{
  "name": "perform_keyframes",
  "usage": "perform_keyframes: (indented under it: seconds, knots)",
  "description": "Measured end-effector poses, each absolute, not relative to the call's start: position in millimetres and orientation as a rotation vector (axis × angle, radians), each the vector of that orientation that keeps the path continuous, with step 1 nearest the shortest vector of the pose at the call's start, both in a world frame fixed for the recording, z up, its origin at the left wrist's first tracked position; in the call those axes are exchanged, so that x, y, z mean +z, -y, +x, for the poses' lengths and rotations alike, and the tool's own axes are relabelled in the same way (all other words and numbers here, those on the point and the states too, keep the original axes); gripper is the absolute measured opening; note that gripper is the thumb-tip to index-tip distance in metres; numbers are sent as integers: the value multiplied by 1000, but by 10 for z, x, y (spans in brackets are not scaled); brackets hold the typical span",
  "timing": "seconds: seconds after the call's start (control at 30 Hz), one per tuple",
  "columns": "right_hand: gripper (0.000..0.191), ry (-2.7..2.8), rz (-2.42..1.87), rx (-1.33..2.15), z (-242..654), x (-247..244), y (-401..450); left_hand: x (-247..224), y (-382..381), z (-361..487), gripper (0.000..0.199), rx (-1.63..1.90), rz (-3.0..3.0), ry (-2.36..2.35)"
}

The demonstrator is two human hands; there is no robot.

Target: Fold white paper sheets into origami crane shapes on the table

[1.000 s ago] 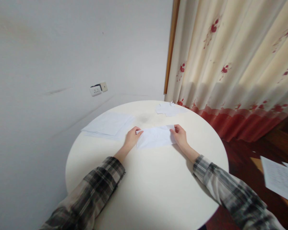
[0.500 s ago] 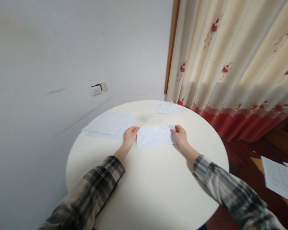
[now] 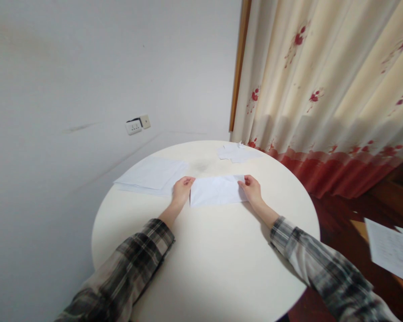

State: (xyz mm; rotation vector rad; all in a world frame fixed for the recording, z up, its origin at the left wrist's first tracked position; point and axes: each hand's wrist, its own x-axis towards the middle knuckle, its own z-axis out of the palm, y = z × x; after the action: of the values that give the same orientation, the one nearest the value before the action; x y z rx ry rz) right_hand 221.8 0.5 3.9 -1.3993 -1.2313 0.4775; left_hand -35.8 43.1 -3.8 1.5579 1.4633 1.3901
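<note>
A white rectangular sheet of paper (image 3: 216, 191), wider than it is deep, lies between my hands over the round white table (image 3: 215, 259). My left hand (image 3: 182, 188) pinches its far left corner between thumb and fingers. At the far right corner, my right hand (image 3: 251, 188) grips the paper, with the thumb on top. Just left of my left hand is a stack of white sheets (image 3: 151, 173), their edges slightly offset.
Torn or crumpled white paper pieces (image 3: 237, 153) lie at the table's far edge. Behind stands a wall with a socket (image 3: 133, 127). A flowered curtain (image 3: 322, 98) hangs at the right. Printed papers (image 3: 391, 246) rest on a wooden surface at the lower right.
</note>
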Motion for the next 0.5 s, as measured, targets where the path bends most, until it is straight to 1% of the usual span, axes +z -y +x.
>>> perform_keyframes:
  seconds: [0.33, 0.5]
  knots:
    - [20, 1258, -1363, 488, 2200, 80, 26, -51, -456, -340, 27, 1366, 1627, -1412]
    - [21, 1329, -1302, 491, 2199, 52, 21, -8, -417, -330, 26, 1289, 1696, -1381]
